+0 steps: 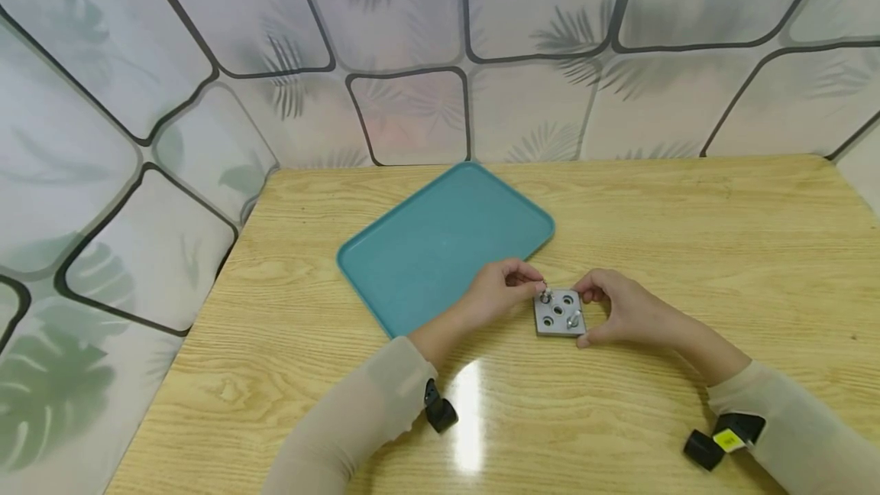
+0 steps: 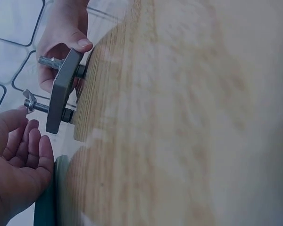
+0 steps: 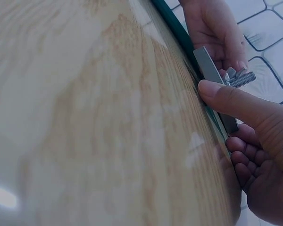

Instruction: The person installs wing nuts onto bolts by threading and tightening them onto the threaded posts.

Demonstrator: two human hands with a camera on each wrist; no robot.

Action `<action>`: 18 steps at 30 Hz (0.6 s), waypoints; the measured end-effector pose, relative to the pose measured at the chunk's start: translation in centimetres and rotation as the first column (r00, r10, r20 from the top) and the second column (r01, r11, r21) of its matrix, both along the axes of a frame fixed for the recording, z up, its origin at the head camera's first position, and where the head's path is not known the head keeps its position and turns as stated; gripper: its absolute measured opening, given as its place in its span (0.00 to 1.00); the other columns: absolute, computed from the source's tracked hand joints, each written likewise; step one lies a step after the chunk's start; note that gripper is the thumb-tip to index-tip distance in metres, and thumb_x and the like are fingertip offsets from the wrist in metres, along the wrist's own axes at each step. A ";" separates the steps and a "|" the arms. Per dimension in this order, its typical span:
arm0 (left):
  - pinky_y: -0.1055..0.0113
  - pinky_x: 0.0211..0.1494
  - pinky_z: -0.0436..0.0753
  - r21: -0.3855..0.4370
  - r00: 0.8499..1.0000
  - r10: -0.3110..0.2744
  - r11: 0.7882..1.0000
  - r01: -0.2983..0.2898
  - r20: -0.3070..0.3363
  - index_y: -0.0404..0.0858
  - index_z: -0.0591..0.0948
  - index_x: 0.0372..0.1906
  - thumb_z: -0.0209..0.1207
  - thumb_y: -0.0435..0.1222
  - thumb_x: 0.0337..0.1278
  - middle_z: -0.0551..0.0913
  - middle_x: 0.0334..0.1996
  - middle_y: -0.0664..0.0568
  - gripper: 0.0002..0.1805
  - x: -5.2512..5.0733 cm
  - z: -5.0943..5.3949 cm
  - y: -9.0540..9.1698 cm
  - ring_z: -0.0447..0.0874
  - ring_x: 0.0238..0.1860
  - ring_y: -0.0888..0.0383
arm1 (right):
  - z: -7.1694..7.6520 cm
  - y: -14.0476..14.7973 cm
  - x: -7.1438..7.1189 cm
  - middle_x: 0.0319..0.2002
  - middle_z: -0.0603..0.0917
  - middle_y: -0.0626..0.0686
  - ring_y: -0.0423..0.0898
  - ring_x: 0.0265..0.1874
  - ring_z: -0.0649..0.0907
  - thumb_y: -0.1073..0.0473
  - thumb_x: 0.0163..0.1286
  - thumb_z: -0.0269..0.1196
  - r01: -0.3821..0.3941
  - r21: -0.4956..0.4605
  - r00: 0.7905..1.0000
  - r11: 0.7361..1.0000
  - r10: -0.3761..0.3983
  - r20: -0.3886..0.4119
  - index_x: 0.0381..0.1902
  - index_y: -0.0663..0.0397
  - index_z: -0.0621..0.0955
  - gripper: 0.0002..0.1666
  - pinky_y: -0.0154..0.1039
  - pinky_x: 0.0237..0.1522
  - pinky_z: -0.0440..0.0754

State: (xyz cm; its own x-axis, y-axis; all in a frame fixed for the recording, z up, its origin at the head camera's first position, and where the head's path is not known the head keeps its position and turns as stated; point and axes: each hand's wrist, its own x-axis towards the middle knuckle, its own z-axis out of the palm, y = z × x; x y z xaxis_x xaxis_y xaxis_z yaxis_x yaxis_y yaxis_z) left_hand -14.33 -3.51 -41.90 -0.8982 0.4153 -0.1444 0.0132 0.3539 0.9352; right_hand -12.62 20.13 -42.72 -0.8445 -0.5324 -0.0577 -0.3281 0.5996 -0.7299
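A square grey metal plate with several round holes stands a little above the table on bolt heads that show beneath it. Two threaded bolts rise from it at opposite corners. One bolt carries a wing nut near its tip, and my left hand pinches that nut with its fingertips. The other bolt stands nearer my right hand. That hand grips the plate by its right side, thumb on the near edge and fingers at the far one.
A teal tray lies at an angle on the wooden table, behind and left of the plate, and my left forearm passes over its near edge. A patterned curtain hangs behind the table. Both wrists wear black cameras.
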 end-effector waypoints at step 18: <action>0.75 0.38 0.76 0.021 0.993 -0.113 0.993 0.113 0.018 0.37 0.84 0.44 0.67 0.37 0.53 0.83 0.35 0.53 0.13 0.1 0.2 -0.1 0.77 0.33 0.65 | 0.0 0.0 -0.1 0.38 0.75 0.51 0.43 0.36 0.71 0.49 0.40 0.79 -0.010 -0.019 1.000 1.000 0.010 0.008 0.45 0.61 0.75 0.38 0.33 0.37 0.72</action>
State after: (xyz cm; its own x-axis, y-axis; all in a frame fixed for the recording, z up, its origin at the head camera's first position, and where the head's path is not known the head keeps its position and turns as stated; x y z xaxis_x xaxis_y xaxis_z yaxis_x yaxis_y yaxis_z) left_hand -14.24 -3.59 -41.65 -0.8425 0.5170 -0.1516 0.0343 0.3323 0.9426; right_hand -12.69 20.13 -42.73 -0.8386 -0.5421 -0.0541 -0.3286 0.5824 -0.7436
